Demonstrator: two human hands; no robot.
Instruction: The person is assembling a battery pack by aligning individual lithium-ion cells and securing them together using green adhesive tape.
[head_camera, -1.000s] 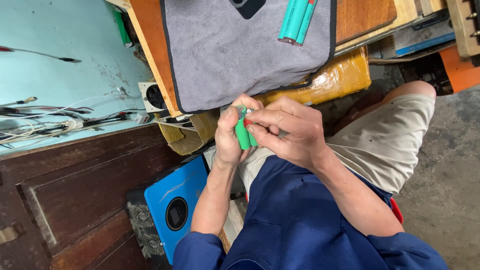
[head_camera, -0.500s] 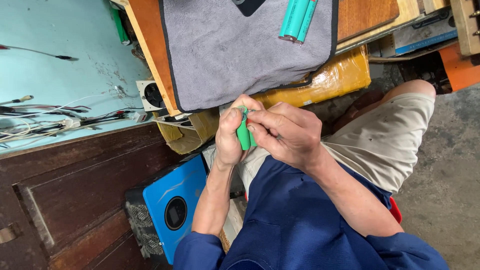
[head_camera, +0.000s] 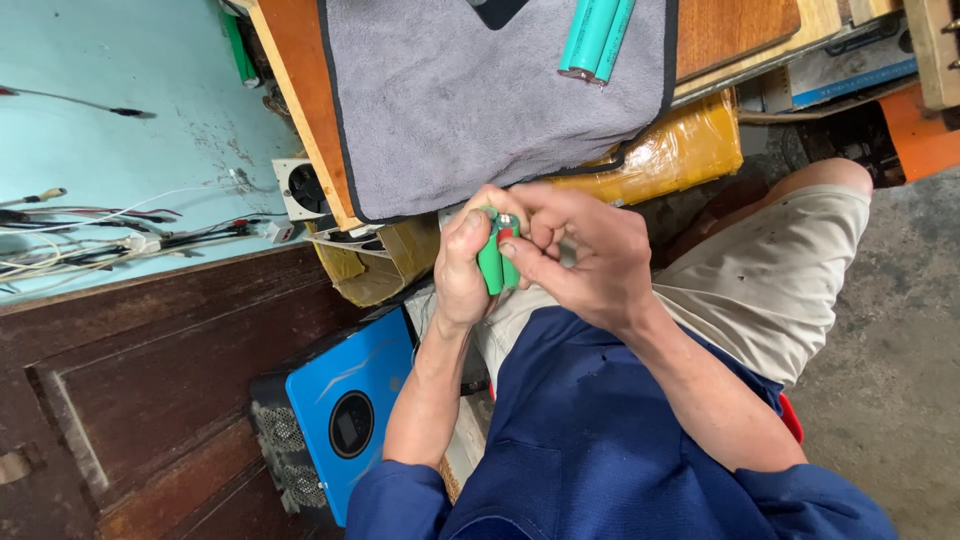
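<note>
The right hand has shifted over the green cell, baring its end.

I see a green cylindrical cell with a smooth plastic sleeve, faintly glossy, and a dull metal end cap. The grey cloth above looks soft, matt and napped, dark-edged. It lies on a varnished orange-brown wooden counter. The yellow plastic-wrapped parcel shines, crinkled. The blue box housing looks smooth, semi-gloss. The dark wooden cabinet is worn.
</note>
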